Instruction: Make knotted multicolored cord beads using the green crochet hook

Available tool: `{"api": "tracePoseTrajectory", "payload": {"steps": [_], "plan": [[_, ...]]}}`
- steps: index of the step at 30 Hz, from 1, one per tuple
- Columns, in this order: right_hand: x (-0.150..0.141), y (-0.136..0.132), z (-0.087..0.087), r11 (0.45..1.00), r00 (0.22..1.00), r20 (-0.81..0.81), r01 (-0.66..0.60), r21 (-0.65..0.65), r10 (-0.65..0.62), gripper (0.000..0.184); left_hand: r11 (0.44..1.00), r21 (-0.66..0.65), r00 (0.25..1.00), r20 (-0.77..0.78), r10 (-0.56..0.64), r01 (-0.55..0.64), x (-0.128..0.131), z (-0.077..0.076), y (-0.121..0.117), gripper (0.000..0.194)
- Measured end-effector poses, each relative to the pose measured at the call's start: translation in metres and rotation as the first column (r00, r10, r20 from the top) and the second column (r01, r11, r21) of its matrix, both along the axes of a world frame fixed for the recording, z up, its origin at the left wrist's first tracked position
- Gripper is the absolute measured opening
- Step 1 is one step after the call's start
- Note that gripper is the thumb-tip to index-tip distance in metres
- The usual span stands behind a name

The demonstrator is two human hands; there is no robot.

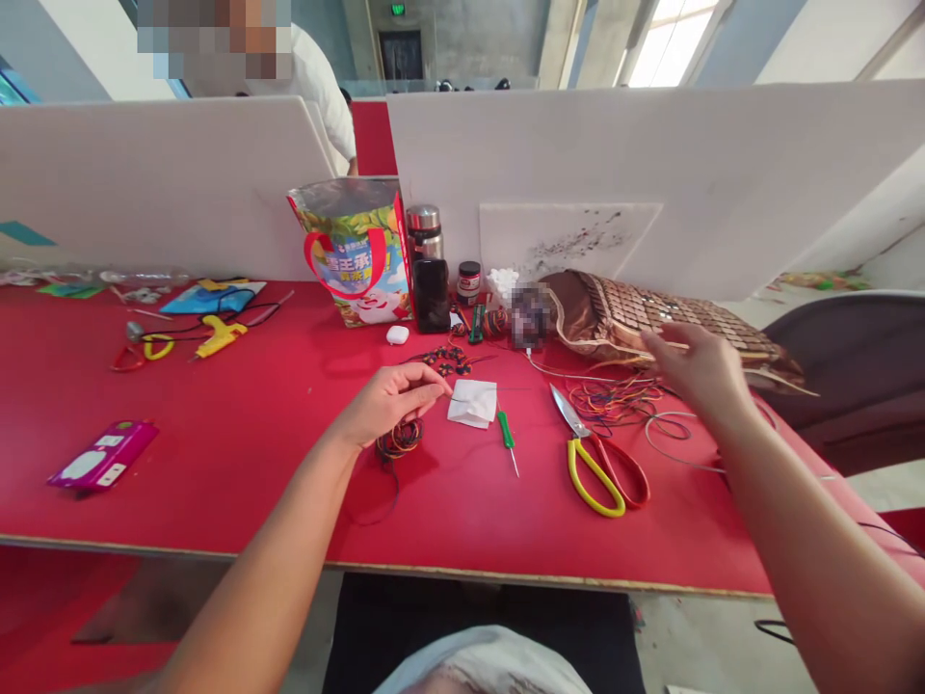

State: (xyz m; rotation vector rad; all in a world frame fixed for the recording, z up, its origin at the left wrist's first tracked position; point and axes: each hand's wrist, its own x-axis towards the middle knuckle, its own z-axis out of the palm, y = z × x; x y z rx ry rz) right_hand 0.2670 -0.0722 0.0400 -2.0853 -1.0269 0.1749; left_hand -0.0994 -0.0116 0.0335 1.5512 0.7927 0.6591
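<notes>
My left hand is closed in a pinch on a thin cord, above the red table. Just under its fingers lies a coil of dark and orange cord, with a loose tail curving towards the table's front. A fine dark strand runs right from my left fingertips, across a folded white tissue, and fades from sight. My right hand is raised in front of the brown bag, thumb and fingers drawn together; what they hold is too fine to make out. A green-handled awl and scissors lie between my hands.
Tangled coloured cords lie beyond the scissors. Small knotted pieces, a phone, a steel flask, a printed carrier bag and a brown bag stand behind. A glue gun and purple packet are left.
</notes>
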Motion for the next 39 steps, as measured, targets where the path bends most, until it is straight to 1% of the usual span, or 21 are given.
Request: {"api": "tracePoseTrajectory", "payload": {"steps": [2, 3, 6, 7, 8, 9, 12, 14, 15, 17, 18, 20, 22, 24, 25, 27, 29, 32, 34, 36, 39], "plan": [[-0.032, -0.007, -0.001, 0.972, 0.956, -0.178, -0.228, 0.053, 0.233, 0.057, 0.998, 0.012, 0.998, 0.023, -0.056, 0.056, 0.016, 0.001, -0.003, 0.032], [-0.055, -0.011, -0.002, 0.909, 0.861, -0.293, -0.404, 0.102, 0.416, 0.063, 0.996, 0.021, 0.996, 0.029, -0.084, 0.083, 0.026, 0.002, -0.004, 0.032], [-0.117, -0.019, -0.005, 0.574, 0.406, -0.535, -0.797, 0.189, 0.741, 0.056, 0.985, 0.033, 0.985, 0.035, -0.17, 0.169, 0.049, 0.007, -0.007, 0.033], [-0.127, -0.021, -0.005, 0.494, 0.326, -0.547, -0.849, 0.188, 0.771, 0.05, 0.983, 0.032, 0.983, 0.031, -0.181, 0.18, 0.051, 0.008, -0.008, 0.033], [-0.128, -0.021, -0.006, 0.48, 0.327, -0.533, -0.859, 0.177, 0.781, 0.045, 0.984, 0.029, 0.984, 0.026, -0.178, 0.177, 0.049, 0.008, -0.008, 0.033], [-0.12, -0.021, -0.006, 0.531, 0.398, -0.492, -0.832, 0.162, 0.774, 0.044, 0.987, 0.024, 0.987, 0.02, -0.161, 0.16, 0.045, 0.008, -0.007, 0.033], [-0.059, -0.016, -0.004, 0.823, 0.758, -0.33, -0.55, 0.14, 0.563, 0.042, 0.999, -0.001, 0.998, 0.02, -0.051, 0.051, 0.02, 0.006, -0.004, 0.033], [-0.013, -0.011, -0.001, 0.975, 0.968, -0.129, -0.203, 0.092, 0.214, 0.032, 1.0, -0.019, 0.999, 0.03, 0.018, -0.017, 0.004, 0.003, -0.003, 0.034], [0.003, -0.009, 0.002, 0.997, 0.998, -0.01, -0.054, 0.048, 0.055, 0.028, 0.999, -0.023, 0.999, 0.039, 0.038, -0.038, 0.0, 0.002, -0.002, 0.034], [0.013, -0.008, 0.006, 0.994, 0.988, 0.117, 0.101, -0.029, -0.097, 0.023, 0.999, -0.026, 0.997, 0.059, 0.045, -0.044, 0.001, 0.001, -0.002, 0.034], [0.004, -0.009, 0.008, 0.996, 0.995, 0.079, 0.073, -0.053, -0.068, 0.031, 0.999, -0.024, 0.997, 0.068, 0.031, -0.029, 0.006, 0.0, -0.002, 0.034], [-0.033, -0.013, 0.008, 0.978, 0.963, -0.175, -0.204, 0.036, 0.207, 0.049, 0.999, -0.015, 0.997, 0.074, -0.027, 0.028, 0.022, 0.001, -0.002, 0.034], [-0.083, -0.018, 0.004, 0.805, 0.679, -0.448, -0.56, 0.195, 0.581, 0.061, 0.996, -0.002, 0.994, 0.06, -0.093, 0.093, 0.04, 0.003, -0.004, 0.034], [-0.122, -0.02, -0.004, 0.586, 0.33, -0.6, -0.754, 0.297, 0.729, 0.062, 0.989, 0.005, 0.988, 0.041, -0.147, 0.147, 0.052, 0.006, -0.008, 0.034], [-0.131, -0.02, -0.008, 0.522, 0.251, -0.605, -0.789, 0.324, 0.756, 0.057, 0.986, 0.005, 0.986, 0.03, -0.164, 0.164, 0.053, 0.007, -0.009, 0.034], [-0.126, -0.018, -0.015, 0.55, 0.336, -0.546, -0.784, 0.289, 0.767, 0.045, 0.987, -0.001, 0.987, 0.004, -0.158, 0.158, 0.046, 0.009, -0.01, 0.032], [-0.09, -0.014, -0.019, 0.718, 0.595, -0.435, -0.664, 0.209, 0.676, 0.04, 0.995, -0.012, 0.995, -0.011, -0.095, 0.095, 0.029, 0.01, -0.008, 0.031], [-0.014, -0.005, -0.021, 0.977, 0.973, -0.123, -0.18, 0.118, 0.194, 0.034, 0.999, -0.028, 1.0, 0.011, 0.02, -0.02, 0.004, 0.009, -0.004, 0.031], [0.018, -0.001, -0.019, 0.994, 0.998, -0.048, -0.021, 0.112, 0.027, 0.029, 0.998, -0.021, 0.997, 0.052, 0.057, -0.056, -0.002, 0.007, -0.002, 0.031], [0.015, -0.003, -0.017, 0.994, 1.0, -0.023, -0.008, 0.11, 0.011, 0.03, 0.999, -0.023, 0.996, 0.076, 0.037, -0.035, 0.004, 0.005, -0.002, 0.03], [-0.048, -0.012, -0.016, 0.921, 0.881, -0.276, -0.344, 0.183, 0.384, 0.057, 0.997, -0.024, 0.996, 0.066, -0.066, 0.068, 0.028, 0.004, -0.006, 0.03]]}}
